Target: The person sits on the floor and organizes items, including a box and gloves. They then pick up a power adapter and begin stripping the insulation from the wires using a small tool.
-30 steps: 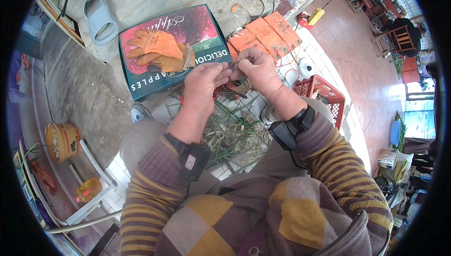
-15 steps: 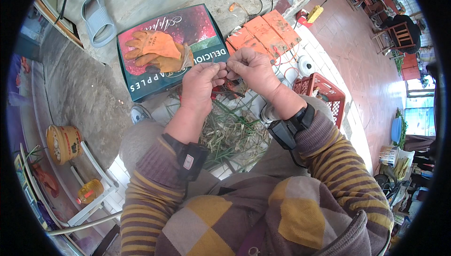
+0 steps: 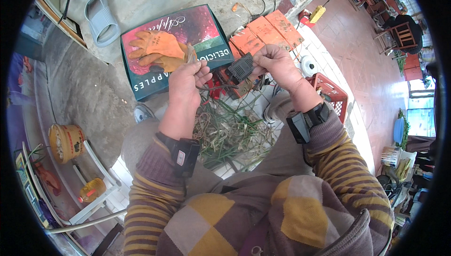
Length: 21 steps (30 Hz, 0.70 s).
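My left hand (image 3: 188, 81) hovers by the near edge of an apple box, its thumb and forefinger pinched and the other fingers loosely curled. To the right, my right hand (image 3: 278, 68) is also pinched closed. A faint thin strand (image 3: 224, 61) appears to stretch from one pinch to the other; its kind is too small to tell. Just left of the right fingertips is a black slotted block (image 3: 241, 68), above or against an orange-red unit with wires. Whether the right hand touches the block I cannot tell. Below both hands lies a heap of green and dry stalks (image 3: 230, 136).
Orange gloves (image 3: 157, 49) lie on the apple box (image 3: 197, 23). Orange battery-like blocks (image 3: 265, 32) with wires stand behind my right hand. A red plastic crate (image 3: 332, 91) is at the right. Leftward are a grey slipper (image 3: 102, 18), a tub (image 3: 66, 143) and an oil bottle (image 3: 91, 190).
My hands have moved apart from almost touching, the left going left and the right going right. The black slotted block now shows between them. The view has shifted slightly.
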Each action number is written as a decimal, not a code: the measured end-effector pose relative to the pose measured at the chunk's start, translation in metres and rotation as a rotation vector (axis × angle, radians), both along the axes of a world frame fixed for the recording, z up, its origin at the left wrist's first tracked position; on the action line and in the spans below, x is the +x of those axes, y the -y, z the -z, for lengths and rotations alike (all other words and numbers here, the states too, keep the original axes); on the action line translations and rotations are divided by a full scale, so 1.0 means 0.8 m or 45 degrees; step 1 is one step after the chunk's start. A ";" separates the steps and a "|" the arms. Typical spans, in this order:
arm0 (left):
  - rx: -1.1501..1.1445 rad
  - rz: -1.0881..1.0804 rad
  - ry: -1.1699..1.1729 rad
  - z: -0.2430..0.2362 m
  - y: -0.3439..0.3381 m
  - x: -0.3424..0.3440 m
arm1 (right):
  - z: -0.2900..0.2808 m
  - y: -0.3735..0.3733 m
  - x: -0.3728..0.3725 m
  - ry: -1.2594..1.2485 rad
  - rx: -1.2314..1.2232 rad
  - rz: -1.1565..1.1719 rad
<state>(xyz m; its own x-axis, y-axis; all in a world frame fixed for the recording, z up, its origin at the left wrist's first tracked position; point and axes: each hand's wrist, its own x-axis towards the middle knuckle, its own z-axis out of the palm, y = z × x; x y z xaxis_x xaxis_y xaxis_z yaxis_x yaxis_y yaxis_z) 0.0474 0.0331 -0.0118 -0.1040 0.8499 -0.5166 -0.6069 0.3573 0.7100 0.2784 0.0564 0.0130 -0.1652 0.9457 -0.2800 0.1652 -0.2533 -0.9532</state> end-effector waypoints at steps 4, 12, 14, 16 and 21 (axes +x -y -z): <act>-0.027 -0.007 -0.020 0.004 0.001 0.000 | 0.002 -0.001 0.015 -0.044 0.015 -0.005; 0.029 -0.001 -0.025 0.013 -0.001 0.002 | -0.004 -0.002 0.025 -0.053 0.020 0.036; 0.039 -0.025 -0.031 0.009 -0.003 0.004 | -0.004 -0.002 0.023 -0.003 0.018 0.012; 0.208 0.042 0.011 0.003 -0.003 0.009 | -0.002 -0.001 0.019 0.046 -0.008 -0.029; 0.440 0.312 0.212 -0.008 -0.004 0.017 | 0.011 -0.002 0.000 0.205 -0.130 -0.191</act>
